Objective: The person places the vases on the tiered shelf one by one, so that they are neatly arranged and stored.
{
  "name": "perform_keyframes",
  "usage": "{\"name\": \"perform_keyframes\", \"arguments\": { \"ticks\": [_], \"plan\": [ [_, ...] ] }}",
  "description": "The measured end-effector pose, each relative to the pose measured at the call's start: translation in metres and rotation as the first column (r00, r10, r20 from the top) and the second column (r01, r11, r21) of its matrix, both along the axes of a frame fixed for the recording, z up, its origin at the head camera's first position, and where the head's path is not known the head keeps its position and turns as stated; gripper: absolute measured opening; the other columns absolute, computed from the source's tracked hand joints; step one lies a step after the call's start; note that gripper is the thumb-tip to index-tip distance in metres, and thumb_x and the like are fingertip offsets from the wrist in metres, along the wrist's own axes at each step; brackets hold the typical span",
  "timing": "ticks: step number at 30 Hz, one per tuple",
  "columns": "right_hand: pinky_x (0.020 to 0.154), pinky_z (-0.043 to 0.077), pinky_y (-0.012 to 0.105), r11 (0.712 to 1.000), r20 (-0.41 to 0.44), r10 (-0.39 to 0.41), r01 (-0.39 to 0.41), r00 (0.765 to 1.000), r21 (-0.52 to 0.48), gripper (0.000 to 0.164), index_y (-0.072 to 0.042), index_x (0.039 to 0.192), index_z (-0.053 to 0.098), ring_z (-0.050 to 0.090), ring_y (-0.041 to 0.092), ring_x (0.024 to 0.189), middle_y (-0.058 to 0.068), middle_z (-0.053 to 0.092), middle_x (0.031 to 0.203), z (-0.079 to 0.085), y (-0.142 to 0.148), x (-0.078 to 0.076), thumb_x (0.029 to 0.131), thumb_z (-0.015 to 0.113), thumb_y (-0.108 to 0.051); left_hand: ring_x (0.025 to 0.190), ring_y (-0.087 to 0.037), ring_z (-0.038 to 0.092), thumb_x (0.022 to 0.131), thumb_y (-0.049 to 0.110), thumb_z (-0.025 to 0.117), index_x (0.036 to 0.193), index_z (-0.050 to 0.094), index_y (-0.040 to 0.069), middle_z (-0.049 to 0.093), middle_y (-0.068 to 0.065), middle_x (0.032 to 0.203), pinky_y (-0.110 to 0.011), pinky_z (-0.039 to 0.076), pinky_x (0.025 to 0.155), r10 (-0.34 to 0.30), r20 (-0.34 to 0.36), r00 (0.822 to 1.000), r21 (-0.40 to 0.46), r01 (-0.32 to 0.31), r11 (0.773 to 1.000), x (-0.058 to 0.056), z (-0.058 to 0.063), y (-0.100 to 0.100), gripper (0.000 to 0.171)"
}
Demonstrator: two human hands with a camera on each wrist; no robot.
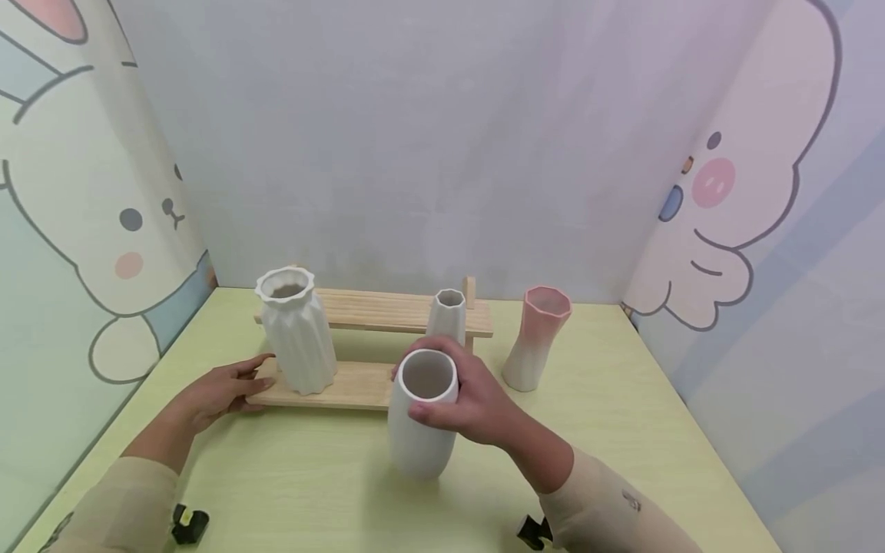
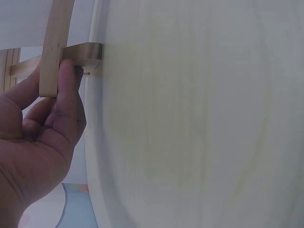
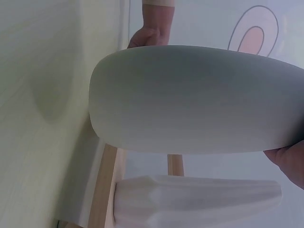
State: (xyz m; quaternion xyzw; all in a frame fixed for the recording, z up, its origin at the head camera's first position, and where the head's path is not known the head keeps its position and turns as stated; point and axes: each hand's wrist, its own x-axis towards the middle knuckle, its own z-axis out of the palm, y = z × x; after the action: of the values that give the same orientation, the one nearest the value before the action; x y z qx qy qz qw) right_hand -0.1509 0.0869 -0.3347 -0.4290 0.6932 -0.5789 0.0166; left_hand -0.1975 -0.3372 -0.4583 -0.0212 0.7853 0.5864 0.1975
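Nearest, the right hand (image 1: 473,393) is clamped round the plain white vase (image 1: 418,438), held in front of the wooden rack (image 1: 366,380), while the left hand (image 1: 223,393), well apart, grips the rack's left end; the step is judged to be arranging vases, the next move calling for a steady rack and a vase base clear of its neighbours. The right wrist view confirms that base off the table (image 1: 297,476) and, beyond, the slim fluted vase (image 3: 204,199) standing on the lower board, contact hidden from the head view.
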Motion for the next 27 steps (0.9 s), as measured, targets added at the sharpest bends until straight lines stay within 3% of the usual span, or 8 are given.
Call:
{"name": "perform_keyframes", "arguments": {
  "ticks": [5,11,20,27],
  "plan": [
    [0.08,0.059,0.037,0.999,0.0,-0.047,0.047,0.999,0.021,0.048,-0.013,0.122,0.054,0.065,0.019,0.092,0.008,0.068,0.104,0.004,-0.01,-0.002,0.079,0.077,-0.013,0.104,-0.011,0.061,0.098,0.03,0.062,0.158,0.01,0.009,0.016,-0.035,0.154,-0.035,0.059,0.089,0.003,0.01,1.0,0.0,-0.003,1.0,-0.001,0.001,0.001,0.083],
    [0.078,0.059,0.035,0.988,0.009,-0.135,0.134,0.991,0.083,0.051,-0.019,0.122,0.055,0.065,0.016,0.092,0.001,0.067,0.103,0.01,-0.021,-0.005,0.078,0.08,-0.017,0.103,-0.01,0.061,0.097,0.032,0.064,0.158,0.011,0.009,0.017,-0.034,0.154,-0.033,0.059,0.09,0.013,0.011,1.0,0.002,-0.013,1.0,-0.001,0.0,0.0,0.084],
    [0.076,0.059,0.034,0.987,0.038,-0.145,0.142,0.989,0.078,0.047,-0.018,0.122,0.054,0.063,0.016,0.091,0.002,0.065,0.103,0.018,-0.038,-0.02,0.081,0.077,-0.017,0.104,-0.012,0.062,0.096,0.033,0.065,0.158,0.012,0.009,0.017,-0.034,0.155,-0.034,0.059,0.09,0.016,0.012,1.0,0.013,-0.016,1.0,0.0,0.0,0.001,0.085],
    [0.076,0.059,0.033,0.978,0.016,-0.2,0.199,0.98,0.068,0.046,-0.016,0.122,0.054,0.064,0.015,0.089,0.004,0.066,0.103,0.024,-0.049,-0.033,0.083,0.077,-0.019,0.104,-0.012,0.06,0.096,0.033,0.064,0.158,0.013,0.01,0.017,-0.032,0.155,-0.034,0.059,0.089,0.019,0.014,1.0,0.012,-0.019,1.0,0.0,0.0,0.0,0.084]
  ]
}}
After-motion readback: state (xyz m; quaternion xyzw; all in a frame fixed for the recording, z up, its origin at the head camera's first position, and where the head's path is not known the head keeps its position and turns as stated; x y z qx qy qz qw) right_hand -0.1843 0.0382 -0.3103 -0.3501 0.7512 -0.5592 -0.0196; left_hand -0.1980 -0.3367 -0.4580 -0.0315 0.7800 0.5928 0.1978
